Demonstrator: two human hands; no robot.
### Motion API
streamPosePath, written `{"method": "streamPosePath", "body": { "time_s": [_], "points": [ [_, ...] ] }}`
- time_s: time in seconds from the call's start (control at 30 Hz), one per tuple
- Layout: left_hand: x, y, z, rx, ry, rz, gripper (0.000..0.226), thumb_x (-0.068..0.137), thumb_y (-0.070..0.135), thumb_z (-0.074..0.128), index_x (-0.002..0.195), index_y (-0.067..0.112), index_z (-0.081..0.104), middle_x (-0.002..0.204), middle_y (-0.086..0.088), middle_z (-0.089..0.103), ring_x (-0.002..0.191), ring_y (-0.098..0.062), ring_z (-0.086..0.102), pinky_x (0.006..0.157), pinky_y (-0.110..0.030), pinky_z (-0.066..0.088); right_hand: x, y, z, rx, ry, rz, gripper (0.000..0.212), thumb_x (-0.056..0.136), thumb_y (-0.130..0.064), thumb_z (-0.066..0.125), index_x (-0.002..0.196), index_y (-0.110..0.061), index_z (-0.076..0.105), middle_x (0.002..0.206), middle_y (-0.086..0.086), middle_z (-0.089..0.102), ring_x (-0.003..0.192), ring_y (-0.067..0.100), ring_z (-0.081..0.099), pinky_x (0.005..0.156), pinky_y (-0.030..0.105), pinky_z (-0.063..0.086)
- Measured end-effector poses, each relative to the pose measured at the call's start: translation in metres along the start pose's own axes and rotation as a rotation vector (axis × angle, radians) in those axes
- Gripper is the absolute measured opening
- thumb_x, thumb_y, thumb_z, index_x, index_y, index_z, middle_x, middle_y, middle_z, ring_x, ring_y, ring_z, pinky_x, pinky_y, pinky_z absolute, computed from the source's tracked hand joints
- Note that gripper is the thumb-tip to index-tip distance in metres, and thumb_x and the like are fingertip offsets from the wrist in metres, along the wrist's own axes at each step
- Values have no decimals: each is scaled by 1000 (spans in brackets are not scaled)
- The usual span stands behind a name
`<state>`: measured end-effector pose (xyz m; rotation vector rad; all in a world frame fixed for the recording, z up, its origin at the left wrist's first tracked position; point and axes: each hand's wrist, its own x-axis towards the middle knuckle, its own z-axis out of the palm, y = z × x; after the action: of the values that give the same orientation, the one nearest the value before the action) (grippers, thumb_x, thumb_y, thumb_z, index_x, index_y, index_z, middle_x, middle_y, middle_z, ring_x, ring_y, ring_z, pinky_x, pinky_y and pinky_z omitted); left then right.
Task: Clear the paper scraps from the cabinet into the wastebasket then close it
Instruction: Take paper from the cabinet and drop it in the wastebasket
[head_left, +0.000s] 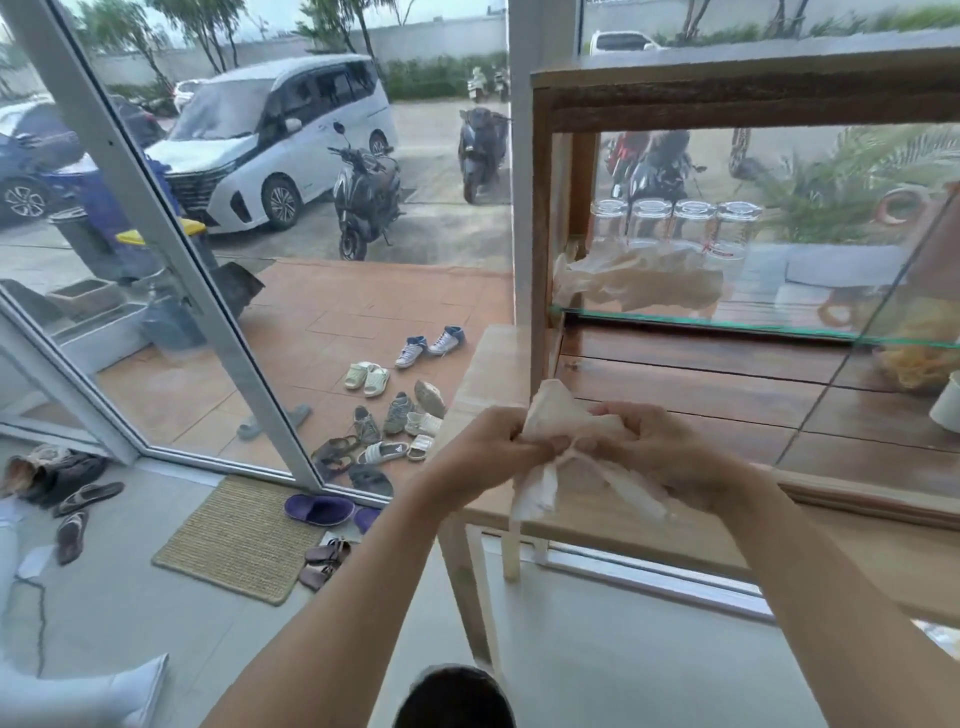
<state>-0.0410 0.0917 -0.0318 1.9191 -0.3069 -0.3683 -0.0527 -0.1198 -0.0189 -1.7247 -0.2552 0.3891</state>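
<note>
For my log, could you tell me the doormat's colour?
The doormat is tan woven straw, head view.

The cabinet (540, 218) front stands open – clear passage over the bare wooden floor (701, 384), while crumpled paper (644, 283) and glasses (675, 223) crowd the glass shelf (727, 318).

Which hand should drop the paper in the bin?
Probably the left hand: both hands grip the paper scraps, but the dark wastebasket sits below, nearer it than the right hand.
</note>
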Motion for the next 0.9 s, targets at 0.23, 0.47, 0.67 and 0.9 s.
{"method": "streamPosePath", "body": {
  "time_s": [0.23, 0.47, 0.67, 0.9],
  "points": [
    [-77, -60, -54, -255, 217, -101, 19, 96, 20, 63, 94, 4, 73, 83, -7, 72, 76, -15, 66, 67, -25, 52, 36, 11, 119, 211, -17, 39, 22, 86, -24, 71, 100, -7, 69, 82, 8, 74, 73, 20, 69, 63, 33, 58],
    [-146, -155, -73, -546, 471, -236, 35, 94, 22, 67, 103, -12, 66, 93, -23, 68, 83, -32, 62, 73, -43, 50, 61, 60, 233, 298, -95, 183, 27, 89, -28, 67, 102, -5, 71, 87, 15, 76, 68, 19, 68, 56, 30, 53],
    [-173, -249, -49, -624, 580, -504, 21, 76, -3, 67, 96, -8, 71, 75, -10, 67, 61, -18, 60, 56, -27, 46, 80, 151, 291, 336, -165, 457, 40, 92, -29, 63, 109, 7, 64, 90, 28, 71, 68, 27, 68, 54, 32, 56],
    [-167, -375, 15, -768, 693, -823, 18, 83, -6, 59, 96, -7, 72, 70, -6, 67, 56, -11, 61, 51, -19, 46, 107, 302, 322, 267, -172, 771, 37, 92, -30, 63, 96, 6, 68, 81, 17, 74, 69, 28, 70, 65, 36, 56]
  ]
}}
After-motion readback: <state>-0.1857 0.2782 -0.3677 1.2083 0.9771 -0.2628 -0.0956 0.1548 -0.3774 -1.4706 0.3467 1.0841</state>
